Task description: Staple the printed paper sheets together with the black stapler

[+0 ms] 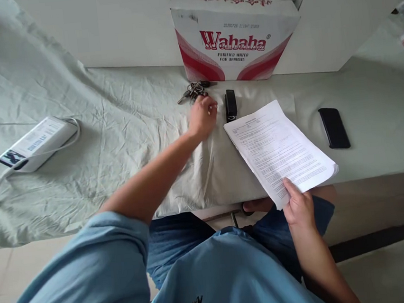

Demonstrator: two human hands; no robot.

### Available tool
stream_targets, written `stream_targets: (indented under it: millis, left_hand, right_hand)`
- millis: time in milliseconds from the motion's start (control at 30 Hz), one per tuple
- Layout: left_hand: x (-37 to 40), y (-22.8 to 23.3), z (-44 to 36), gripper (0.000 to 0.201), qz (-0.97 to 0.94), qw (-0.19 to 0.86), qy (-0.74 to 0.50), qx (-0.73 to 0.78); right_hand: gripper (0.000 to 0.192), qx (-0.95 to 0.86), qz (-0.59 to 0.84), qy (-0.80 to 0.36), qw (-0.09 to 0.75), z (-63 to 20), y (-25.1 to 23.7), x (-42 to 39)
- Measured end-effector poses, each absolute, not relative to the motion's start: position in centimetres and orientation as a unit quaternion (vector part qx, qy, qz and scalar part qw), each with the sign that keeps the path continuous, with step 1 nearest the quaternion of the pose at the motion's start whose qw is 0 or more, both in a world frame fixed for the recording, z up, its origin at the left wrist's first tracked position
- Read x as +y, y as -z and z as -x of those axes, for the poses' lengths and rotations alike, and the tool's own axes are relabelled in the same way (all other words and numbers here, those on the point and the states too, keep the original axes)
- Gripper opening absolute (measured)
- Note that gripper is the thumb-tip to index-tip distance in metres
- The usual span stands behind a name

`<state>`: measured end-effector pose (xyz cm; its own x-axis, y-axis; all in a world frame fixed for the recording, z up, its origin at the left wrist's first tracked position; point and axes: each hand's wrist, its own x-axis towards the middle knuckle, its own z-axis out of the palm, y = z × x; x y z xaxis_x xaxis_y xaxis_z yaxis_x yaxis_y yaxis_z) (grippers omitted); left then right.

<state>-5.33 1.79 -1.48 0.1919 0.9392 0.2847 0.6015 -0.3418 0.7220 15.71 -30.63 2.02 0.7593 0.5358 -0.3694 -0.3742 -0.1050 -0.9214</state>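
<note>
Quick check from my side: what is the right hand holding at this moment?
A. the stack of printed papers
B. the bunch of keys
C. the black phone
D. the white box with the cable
A. The right hand grips the near corner of the stack of printed papers, thumb on top; the bunch of keys lies up by the left hand, and the black phone rests untouched on the cloth.

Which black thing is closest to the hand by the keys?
The black stapler, just right of the left hand. The black phone lies farther away, past the papers.
</note>
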Motion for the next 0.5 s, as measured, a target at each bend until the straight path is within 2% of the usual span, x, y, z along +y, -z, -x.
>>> stream_targets:
  millis: [133, 300, 500]
  left_hand:
    - [-1.9, 2.3, 5.4, 0.033, -0.746, 0.236, -0.327, 0.530]
    - [-1.7, 2.7, 5.4, 0.067, -0.793, 0.237, -0.321, 0.461]
    - [-1.9, 2.7, 4.9, 0.080, -0.829, 0.242, -0.265, 0.428]
  right_hand:
    - [0.070, -0.069, 0.654, -0.328, 0.679, -15.5, -1.8, -30.1]
    - [0.065, -0.068, 0.652, -0.320, 0.684, -15.0, -1.3, -29.8]
    - [0.062, -0.074, 0.647, -0.312, 0.692, -13.9, -0.9, -29.5]
